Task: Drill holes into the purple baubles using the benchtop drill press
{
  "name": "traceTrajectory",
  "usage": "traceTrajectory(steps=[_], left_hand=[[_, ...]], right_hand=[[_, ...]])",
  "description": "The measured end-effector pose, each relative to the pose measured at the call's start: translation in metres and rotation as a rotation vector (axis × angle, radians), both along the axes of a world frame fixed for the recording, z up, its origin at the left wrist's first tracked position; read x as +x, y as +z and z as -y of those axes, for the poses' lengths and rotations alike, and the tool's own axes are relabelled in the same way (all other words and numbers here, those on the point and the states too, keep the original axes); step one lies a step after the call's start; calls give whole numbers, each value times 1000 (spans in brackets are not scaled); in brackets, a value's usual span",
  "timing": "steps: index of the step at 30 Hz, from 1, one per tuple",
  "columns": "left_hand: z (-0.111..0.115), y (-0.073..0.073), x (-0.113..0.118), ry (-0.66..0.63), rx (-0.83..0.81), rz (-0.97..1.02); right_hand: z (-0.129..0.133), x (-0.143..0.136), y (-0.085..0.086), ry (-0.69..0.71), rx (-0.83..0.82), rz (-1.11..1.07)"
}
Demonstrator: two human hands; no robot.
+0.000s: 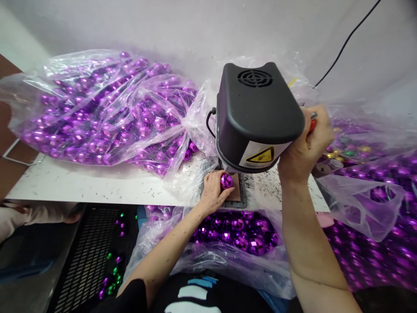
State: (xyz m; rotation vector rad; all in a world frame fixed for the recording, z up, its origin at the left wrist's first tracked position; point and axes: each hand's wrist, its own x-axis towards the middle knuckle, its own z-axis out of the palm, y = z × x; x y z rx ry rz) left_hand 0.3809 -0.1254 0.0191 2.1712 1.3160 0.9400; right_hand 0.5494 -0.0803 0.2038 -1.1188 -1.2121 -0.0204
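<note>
A shiny purple mirrored ball [226, 181] is pinched in my left hand [213, 189], over a brown square pad [233, 191] on the white tabletop. Above the pad stands a black press-like machine [259, 104] with a round vent on top and a yellow warning label on its front. My right hand [306, 143] is closed at the machine's right side, around a red lever handle [312, 125] with a metal tip; most of that handle is hidden by the fingers and the housing. Below the table edge, an open plastic bag [208, 256] in my lap holds many purple balls.
A tied clear bag of purple balls [107, 113] covers the table's left side. More bagged purple balls [365, 248] lie at right. Black flecks dot the white table [107, 184]. A black crate [87, 252] with small green and purple pieces stands lower left, near another person's hand [72, 216].
</note>
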Motion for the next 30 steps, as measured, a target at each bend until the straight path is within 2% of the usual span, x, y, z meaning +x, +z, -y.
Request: traceTrajectory(steps=[3, 7, 12, 16, 22, 30], left_hand=[[0, -1, 0, 2, 13, 4], [0, 0, 0, 3, -4, -14], [2, 1, 1, 26, -17, -27], [3, 1, 1, 38, -34, -40], [3, 0, 2, 42, -30, -48], [3, -2, 2, 37, 1, -50]], right_hand=[[13, 1, -6, -67, 38, 58], [37, 4, -27, -111, 128, 131], [60, 9, -56, -45, 181, 233], [67, 12, -71, 20, 198, 289], [68, 9, -80, 38, 204, 289], [68, 3, -87, -9, 213, 246]])
